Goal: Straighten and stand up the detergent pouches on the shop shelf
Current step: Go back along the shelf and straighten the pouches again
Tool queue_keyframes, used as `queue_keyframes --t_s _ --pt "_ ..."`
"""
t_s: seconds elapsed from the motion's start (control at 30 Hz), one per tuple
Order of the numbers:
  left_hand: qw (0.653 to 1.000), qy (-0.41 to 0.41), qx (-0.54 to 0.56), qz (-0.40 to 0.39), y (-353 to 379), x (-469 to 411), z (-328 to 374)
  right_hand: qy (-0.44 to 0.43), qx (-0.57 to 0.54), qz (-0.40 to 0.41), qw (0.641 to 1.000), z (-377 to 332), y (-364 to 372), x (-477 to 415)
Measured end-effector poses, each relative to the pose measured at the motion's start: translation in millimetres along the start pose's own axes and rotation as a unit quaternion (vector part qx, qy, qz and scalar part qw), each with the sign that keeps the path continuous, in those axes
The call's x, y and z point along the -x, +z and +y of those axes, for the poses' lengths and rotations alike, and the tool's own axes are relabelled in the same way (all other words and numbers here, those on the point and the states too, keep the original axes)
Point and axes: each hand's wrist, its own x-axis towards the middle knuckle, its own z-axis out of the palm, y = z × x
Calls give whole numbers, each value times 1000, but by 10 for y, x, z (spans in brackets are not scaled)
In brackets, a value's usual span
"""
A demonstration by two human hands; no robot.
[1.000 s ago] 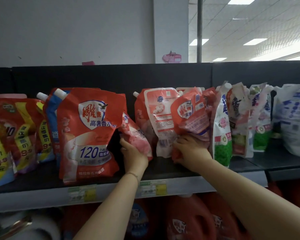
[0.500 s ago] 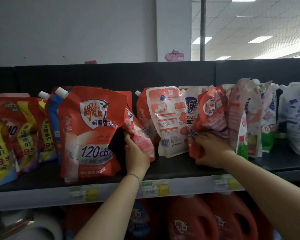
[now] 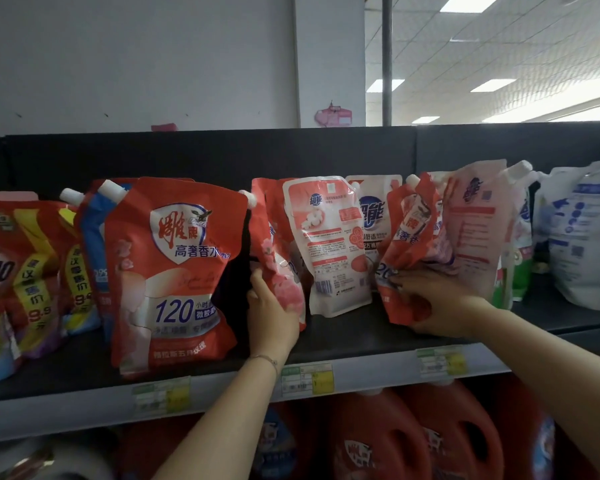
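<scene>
Detergent pouches stand in a row on the dark shop shelf [image 3: 354, 336]. My left hand [image 3: 272, 317] grips the lower edge of a slim red flowered pouch [image 3: 278, 251] that leans left, beside a big red pouch [image 3: 174, 271] standing upright. My right hand [image 3: 440, 303] grips the bottom of a crumpled red pouch [image 3: 409, 244] tilted to the right against a pale pink pouch [image 3: 478, 223]. Between my hands a pink-and-white pouch [image 3: 329, 244] stands with its back label facing out, a white pouch [image 3: 374, 216] behind it.
Red and yellow promo pouches [image 3: 25, 271] fill the shelf's left end; large white bags [image 3: 582, 237] stand at the right. Price tags [image 3: 307, 377] line the grey shelf lip. Red detergent jugs [image 3: 378, 441] sit on the shelf below. A black back panel rises behind the pouches.
My right hand has carried the crumpled red pouch further right, pressing it and its neighbours together. A gap opened, showing the white pouch behind. My left hand stays on the flowered pouch.
</scene>
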Motion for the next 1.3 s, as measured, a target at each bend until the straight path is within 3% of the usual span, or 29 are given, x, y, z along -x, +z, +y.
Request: queue_keyframes --t_s 0.2,0.37,0.57,0.67,0.8,1.3 --pt "1000 11 -4 0 39 -2 -14 20 50 35 998 -359 -101 109" --pt "999 -49 5 -21 78 -37 -28 9 110 90 990 -669 -111 6" --pt "996 -77 48 -20 122 -84 -87 -43 -5 93 995 -1144 1 -267" --pt "995 -82 65 1 116 -87 -95 -109 73 52 990 -1238 100 -516" --pt "994 -78 78 12 124 -88 -119 -185 214 56 958 -1285 207 -780" --pt "996 -58 71 -10 81 -76 -138 18 287 -19 958 -911 292 -834"
